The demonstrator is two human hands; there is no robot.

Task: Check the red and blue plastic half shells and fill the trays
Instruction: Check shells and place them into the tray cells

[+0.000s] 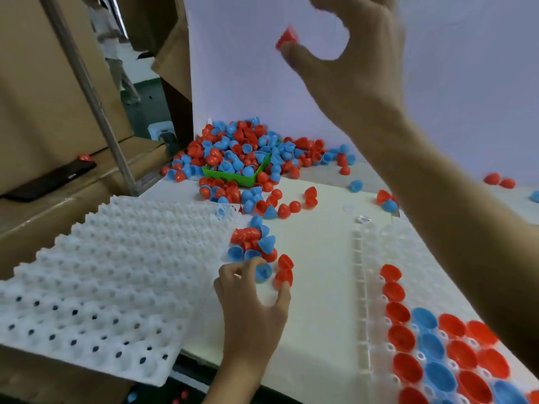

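Right hand (pixel 350 53): raised high before the white backboard (pixel 233 68), wrist bent, fingers curling; the thumb and a blurred fingertip are pinching a red shell (pixel 287 37) at its rim.
Left hand (pixel 253 301): reaching palm down onto the table (pixel 315 272), fingers spread and curling; fingertips are touching a blue shell (pixel 264 272) and a red stacked pair (pixel 284 272). Whether it is gripping either one, cannot tell.
Near cluster (pixel 253 243): red and blue shells lying loose just beyond the left fingertips, beside the corner of the empty tray (pixel 102 272).
Empty tray: white, dimpled, lying to the left, overhanging the table's near edge.
Filled tray (pixel 364 258): lying to the right under the right forearm; red and blue shells are sitting open side up in diagonal rows at its near part.
Pile (pixel 239 150): a large heap of shells lying at the foot of the backboard, covering a green bin (pixel 233 177).
Strays: single shells lying scattered between the pile and the trays.
Phone (pixel 49 182): dark, lying on cardboard boxes (pixel 43 83) at far left.
Writing: none that can be read.
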